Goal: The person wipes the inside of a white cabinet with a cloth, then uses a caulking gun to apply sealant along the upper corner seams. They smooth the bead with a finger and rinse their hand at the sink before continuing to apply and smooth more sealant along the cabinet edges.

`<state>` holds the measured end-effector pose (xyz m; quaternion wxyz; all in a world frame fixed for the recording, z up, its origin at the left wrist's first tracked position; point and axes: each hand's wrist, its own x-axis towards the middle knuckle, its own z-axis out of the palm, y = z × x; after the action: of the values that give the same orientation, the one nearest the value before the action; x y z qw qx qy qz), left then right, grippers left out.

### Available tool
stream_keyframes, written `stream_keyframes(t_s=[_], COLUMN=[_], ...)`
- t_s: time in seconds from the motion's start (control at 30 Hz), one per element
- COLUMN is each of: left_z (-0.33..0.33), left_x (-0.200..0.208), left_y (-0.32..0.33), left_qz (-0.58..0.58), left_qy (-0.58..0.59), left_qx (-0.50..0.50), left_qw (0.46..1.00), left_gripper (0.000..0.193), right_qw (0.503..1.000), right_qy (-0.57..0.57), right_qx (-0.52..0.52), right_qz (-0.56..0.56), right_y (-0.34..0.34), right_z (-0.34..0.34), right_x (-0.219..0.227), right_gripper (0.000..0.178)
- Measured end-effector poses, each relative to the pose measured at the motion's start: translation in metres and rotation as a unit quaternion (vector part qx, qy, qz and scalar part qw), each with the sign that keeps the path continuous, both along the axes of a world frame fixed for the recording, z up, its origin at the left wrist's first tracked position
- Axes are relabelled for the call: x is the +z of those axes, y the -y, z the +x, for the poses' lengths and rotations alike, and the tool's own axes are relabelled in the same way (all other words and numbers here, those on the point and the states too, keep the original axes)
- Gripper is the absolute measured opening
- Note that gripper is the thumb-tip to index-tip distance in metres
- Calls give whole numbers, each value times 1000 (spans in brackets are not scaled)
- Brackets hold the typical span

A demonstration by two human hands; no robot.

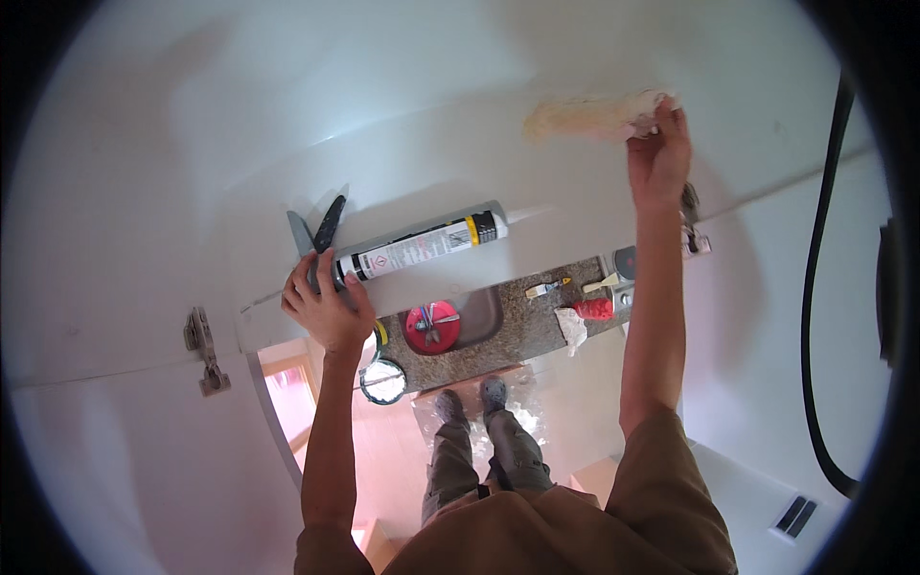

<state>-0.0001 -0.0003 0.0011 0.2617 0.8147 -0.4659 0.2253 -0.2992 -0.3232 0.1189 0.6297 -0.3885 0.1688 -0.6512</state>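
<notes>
My left hand (331, 305) is closed around the rear end of a caulking gun (329, 226), whose dark handle and grey trigger point away from me. A white sealant cartridge (422, 247) with a black and yellow band sits in the gun, its pale nozzle (530, 213) aimed right. At the far right my right hand (661, 149) reaches up to a rough beige patch (585, 120) on the white surface (412, 144). The fingertips are bent together at the patch's right end; whatever they may hold is hard to make out.
Below lies a speckled counter (517, 331) with a sink (482, 316) and a pink basin (419, 342) holding tools. Brushes (548, 287), a red item (594, 309) and a white cloth (571, 331) lie on it. A bucket of white paste (383, 381) is nearby. A black cable (810, 316) hangs right; metal hinges (203, 350) protrude.
</notes>
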Motion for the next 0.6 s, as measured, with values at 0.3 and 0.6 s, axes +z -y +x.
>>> stream_keyframes(t_s=[0.3, 0.6], left_z=[-125, -151], left_x=[107, 118], left_y=[29, 108], left_qz=[-53, 4], left_qy=[-317, -483], left_qx=[-293, -354], left_qw=[901, 801], left_gripper=[53, 44], right_qw=[974, 977], right_qy=[77, -189], right_qx=[63, -94], right_qz=[201, 30], right_y=[-136, -151], right_z=[29, 36], right_x=[-26, -31], right_gripper=[20, 44])
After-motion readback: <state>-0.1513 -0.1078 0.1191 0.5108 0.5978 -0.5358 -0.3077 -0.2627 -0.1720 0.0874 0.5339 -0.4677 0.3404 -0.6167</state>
